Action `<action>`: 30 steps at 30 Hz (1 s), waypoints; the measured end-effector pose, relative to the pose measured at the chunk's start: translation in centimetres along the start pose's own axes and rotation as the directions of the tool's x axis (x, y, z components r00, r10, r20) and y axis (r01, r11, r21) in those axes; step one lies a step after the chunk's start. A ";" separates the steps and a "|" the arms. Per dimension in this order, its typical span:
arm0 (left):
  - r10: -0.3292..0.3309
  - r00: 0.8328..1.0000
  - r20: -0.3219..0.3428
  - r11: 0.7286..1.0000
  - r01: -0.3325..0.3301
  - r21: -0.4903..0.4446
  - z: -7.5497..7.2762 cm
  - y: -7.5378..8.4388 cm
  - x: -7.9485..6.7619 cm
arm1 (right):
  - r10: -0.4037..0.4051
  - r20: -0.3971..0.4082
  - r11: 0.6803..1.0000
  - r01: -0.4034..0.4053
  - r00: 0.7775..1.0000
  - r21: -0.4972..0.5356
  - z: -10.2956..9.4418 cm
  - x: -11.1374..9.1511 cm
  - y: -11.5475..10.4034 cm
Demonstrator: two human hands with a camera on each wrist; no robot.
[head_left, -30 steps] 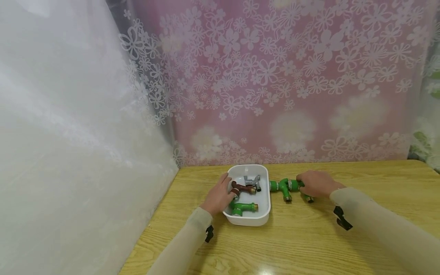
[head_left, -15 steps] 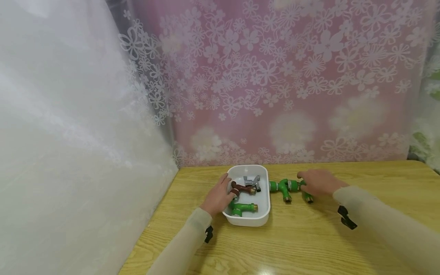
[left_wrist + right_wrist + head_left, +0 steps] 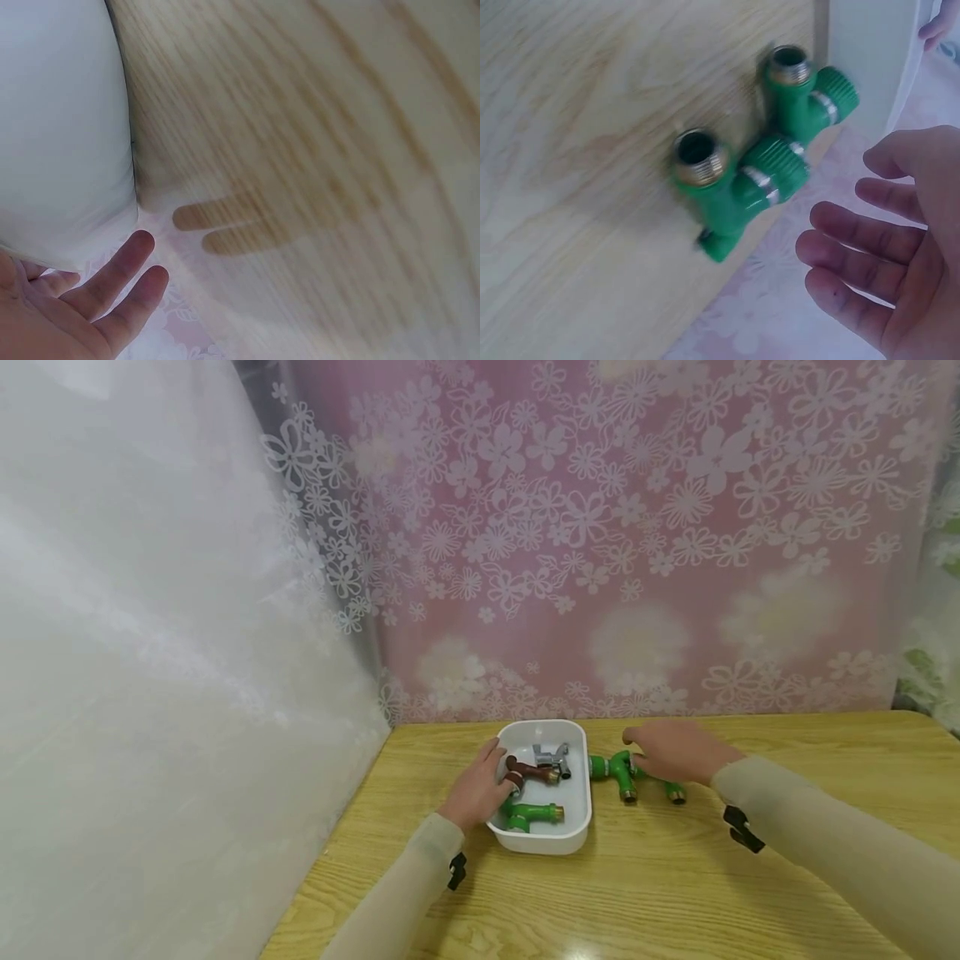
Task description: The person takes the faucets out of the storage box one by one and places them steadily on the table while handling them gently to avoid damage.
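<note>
A white tub [image 3: 536, 843] stands on the wooden table. My left hand [image 3: 474, 789] rests along its left side, thumb over the rim and fingers straight by the outer wall. Inside the tub lie a brown tap [image 3: 536, 772], a grey metal tap [image 3: 553, 760] and a green tap [image 3: 534, 812]. Right of the tub, two green taps with brass threaded ends lie in a row: the nearer one [image 3: 786, 101] beside the tub wall, the farther one [image 3: 716, 187] to its right. My right hand [image 3: 682, 750] hovers over them, fingers loosely spread, holding nothing.
The wooden table [image 3: 637, 885] extends to the front and right. A pink flowered curtain [image 3: 600, 610] hangs behind its back edge. A pale plastic sheet [image 3: 172, 652] slants down along the left side.
My right hand has lifted off the farther green tap and shifted left, toward the one beside the tub. Both green taps stay where they were. The left hand and tub have not moved.
</note>
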State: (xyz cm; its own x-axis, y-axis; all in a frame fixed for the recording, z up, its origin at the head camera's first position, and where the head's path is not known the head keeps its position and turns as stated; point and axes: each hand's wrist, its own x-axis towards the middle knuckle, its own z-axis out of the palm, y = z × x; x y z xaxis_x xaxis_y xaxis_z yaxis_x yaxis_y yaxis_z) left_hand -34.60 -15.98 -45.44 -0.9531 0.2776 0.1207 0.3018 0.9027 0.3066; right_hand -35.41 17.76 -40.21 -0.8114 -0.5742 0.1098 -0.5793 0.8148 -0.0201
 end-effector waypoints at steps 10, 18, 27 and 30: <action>-0.021 1.000 0.008 1.000 0.021 0.005 0.0 -0.1 0.2 | -0.031 0.079 1.000 0.032 0.996 -0.001 -1.3 2.5 -2.6; -0.028 1.000 0.013 1.000 0.028 0.005 -0.1 -0.1 0.2 | -0.070 0.156 0.997 0.063 0.985 0.047 -2.4 4.2 -4.5; -0.020 1.000 0.015 1.000 0.020 0.011 -0.2 -0.2 0.2 | -0.040 0.223 0.998 0.028 0.974 0.054 -3.2 6.4 -6.7; -0.021 1.000 0.012 1.000 0.020 0.013 -0.2 -0.2 0.2 | -0.050 0.231 0.997 0.035 0.972 0.067 -3.3 7.0 -7.3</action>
State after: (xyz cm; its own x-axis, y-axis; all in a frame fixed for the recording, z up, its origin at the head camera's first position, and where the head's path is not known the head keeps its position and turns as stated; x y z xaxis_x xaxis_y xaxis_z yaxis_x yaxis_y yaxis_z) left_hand -34.82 -16.13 -45.32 -0.9593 0.2628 0.1034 0.2819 0.9124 0.2967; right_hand -36.60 8.08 -36.05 -0.7775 -0.6169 -0.1219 -0.6114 0.7870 -0.0825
